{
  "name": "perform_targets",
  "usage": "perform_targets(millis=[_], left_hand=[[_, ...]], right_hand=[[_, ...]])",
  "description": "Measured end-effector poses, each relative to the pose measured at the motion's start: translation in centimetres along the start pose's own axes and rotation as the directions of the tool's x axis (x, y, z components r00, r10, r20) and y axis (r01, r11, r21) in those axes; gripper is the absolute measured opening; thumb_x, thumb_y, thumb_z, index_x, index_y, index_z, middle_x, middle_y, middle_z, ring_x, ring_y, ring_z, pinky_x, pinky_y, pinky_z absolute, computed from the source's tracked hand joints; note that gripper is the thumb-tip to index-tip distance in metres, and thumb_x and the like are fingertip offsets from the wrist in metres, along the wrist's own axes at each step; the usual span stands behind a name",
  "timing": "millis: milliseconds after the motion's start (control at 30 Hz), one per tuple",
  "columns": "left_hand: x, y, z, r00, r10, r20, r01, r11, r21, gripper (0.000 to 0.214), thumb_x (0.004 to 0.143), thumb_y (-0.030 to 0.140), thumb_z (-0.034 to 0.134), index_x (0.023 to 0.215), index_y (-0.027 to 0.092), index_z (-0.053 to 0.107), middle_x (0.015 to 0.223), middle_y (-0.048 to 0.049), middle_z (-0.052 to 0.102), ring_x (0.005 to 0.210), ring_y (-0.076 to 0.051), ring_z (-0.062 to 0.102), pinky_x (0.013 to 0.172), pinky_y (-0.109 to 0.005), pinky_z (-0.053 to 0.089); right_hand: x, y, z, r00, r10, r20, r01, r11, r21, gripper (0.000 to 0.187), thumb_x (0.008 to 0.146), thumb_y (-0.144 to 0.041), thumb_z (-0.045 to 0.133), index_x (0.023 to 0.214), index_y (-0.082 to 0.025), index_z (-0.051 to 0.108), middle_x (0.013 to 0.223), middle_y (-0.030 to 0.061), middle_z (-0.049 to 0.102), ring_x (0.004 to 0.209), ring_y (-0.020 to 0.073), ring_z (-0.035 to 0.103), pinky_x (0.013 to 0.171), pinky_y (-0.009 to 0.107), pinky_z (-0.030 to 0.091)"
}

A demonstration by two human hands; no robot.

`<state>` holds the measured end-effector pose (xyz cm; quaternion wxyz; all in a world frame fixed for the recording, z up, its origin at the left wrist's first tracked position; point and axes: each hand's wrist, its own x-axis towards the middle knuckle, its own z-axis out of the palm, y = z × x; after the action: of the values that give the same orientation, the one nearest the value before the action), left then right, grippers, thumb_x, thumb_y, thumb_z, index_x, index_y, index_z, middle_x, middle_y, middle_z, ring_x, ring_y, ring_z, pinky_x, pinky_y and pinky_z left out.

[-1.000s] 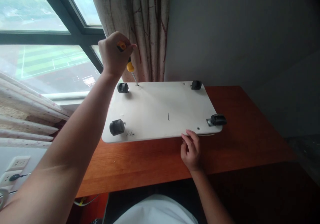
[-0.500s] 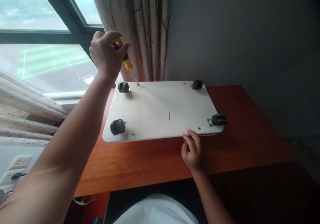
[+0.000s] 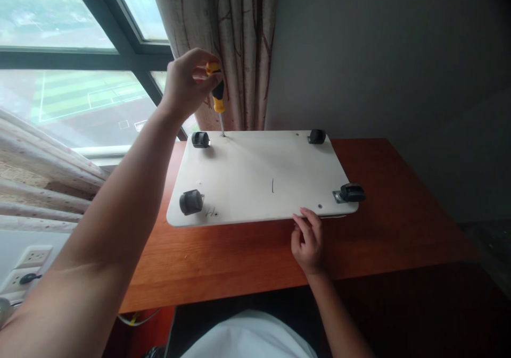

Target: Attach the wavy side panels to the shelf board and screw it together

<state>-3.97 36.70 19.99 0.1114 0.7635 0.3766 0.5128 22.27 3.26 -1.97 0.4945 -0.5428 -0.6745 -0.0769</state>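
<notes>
A white board (image 3: pixel 259 177) lies flat on a reddish wooden table (image 3: pixel 383 225), with black caster wheels at its corners, such as the near left caster (image 3: pixel 190 202) and the near right caster (image 3: pixel 350 192). My left hand (image 3: pixel 187 89) is closed round the top of a yellow and black screwdriver (image 3: pixel 217 100). The tool stands nearly upright with its tip on the board's far edge, beside the far left caster (image 3: pixel 200 139). My right hand (image 3: pixel 307 241) rests with curled fingers against the board's near edge.
A patterned curtain (image 3: pixel 227 39) hangs behind the board, next to a large window (image 3: pixel 72 55). A grey wall (image 3: pixel 379 55) stands at the back. Wall sockets (image 3: pixel 24 270) with a plug sit low on the left.
My left hand shifted right and turned on the screwdriver handle, and the tool went from tilted to almost upright. The right hand stayed at the board's edge.
</notes>
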Motion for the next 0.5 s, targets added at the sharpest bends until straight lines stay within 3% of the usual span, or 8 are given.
perform_targets(millis=[133, 200, 333, 433, 500], left_hand=[[0.2, 0.9, 0.0, 0.984, 0.005, -0.176, 0.06, 0.931, 0.36, 0.029, 0.061, 0.046, 0.091, 0.077, 0.031, 0.073, 0.089, -0.0023, 0.068, 0.076, -0.021, 0.061, 0.075, -0.045, 0.056], [0.2, 1.0, -0.1, 0.98, -0.003, -0.197, 0.086, 0.907, 0.412, 0.026, 0.062, 0.044, 0.091, 0.08, 0.033, 0.075, 0.084, -0.0019, 0.068, 0.076, -0.023, 0.061, 0.078, -0.047, 0.055], [0.0, 0.4, 0.1, 0.972, -0.051, -0.231, 0.102, 0.971, 0.217, 0.043, 0.062, 0.036, 0.09, 0.102, 0.035, 0.075, 0.087, 0.0019, 0.072, 0.075, -0.02, 0.067, 0.074, -0.042, 0.058], [0.1, -0.6, 0.1, 0.991, -0.067, -0.117, 0.056, 0.994, -0.093, 0.036, 0.066, 0.034, 0.086, 0.099, 0.035, 0.073, 0.09, 0.0041, 0.074, 0.086, -0.018, 0.071, 0.082, -0.038, 0.06], [0.2, -1.3, 0.0, 0.998, -0.044, -0.044, 0.035, 0.982, -0.185, 0.027, 0.074, 0.036, 0.081, 0.099, 0.033, 0.072, 0.095, 0.0034, 0.075, 0.091, -0.017, 0.071, 0.086, -0.036, 0.059]], right_hand=[[0.1, -0.1, 0.0, 1.0, -0.001, -0.003, 0.001, 1.0, 0.004, 0.062, 0.086, 0.003, 0.051, 0.14, -0.026, 0.056, 0.131, 0.0123, 0.057, 0.124, 0.0255, 0.059, 0.095, 0.046, 0.061], [0.2, -0.1, -0.1, 1.0, -0.003, -0.001, 0.003, 1.0, -0.001, 0.063, 0.085, 0.004, 0.051, 0.14, -0.026, 0.055, 0.13, 0.0125, 0.057, 0.124, 0.0258, 0.059, 0.094, 0.046, 0.061], [0.3, -0.2, -0.1, 1.0, -0.01, 0.004, 0.01, 1.0, -0.005, 0.064, 0.086, 0.004, 0.051, 0.141, -0.027, 0.054, 0.13, 0.0124, 0.057, 0.124, 0.0258, 0.059, 0.094, 0.046, 0.061], [0.5, -0.3, -0.2, 1.0, -0.014, 0.0, 0.014, 1.0, 0.003, 0.064, 0.085, 0.005, 0.051, 0.14, -0.026, 0.055, 0.129, 0.0126, 0.057, 0.124, 0.0256, 0.059, 0.094, 0.045, 0.061], [0.5, -0.4, -0.2, 1.0, -0.016, -0.002, 0.016, 1.0, 0.0, 0.063, 0.085, 0.005, 0.051, 0.14, -0.026, 0.055, 0.129, 0.0126, 0.057, 0.123, 0.0255, 0.059, 0.094, 0.045, 0.061]])
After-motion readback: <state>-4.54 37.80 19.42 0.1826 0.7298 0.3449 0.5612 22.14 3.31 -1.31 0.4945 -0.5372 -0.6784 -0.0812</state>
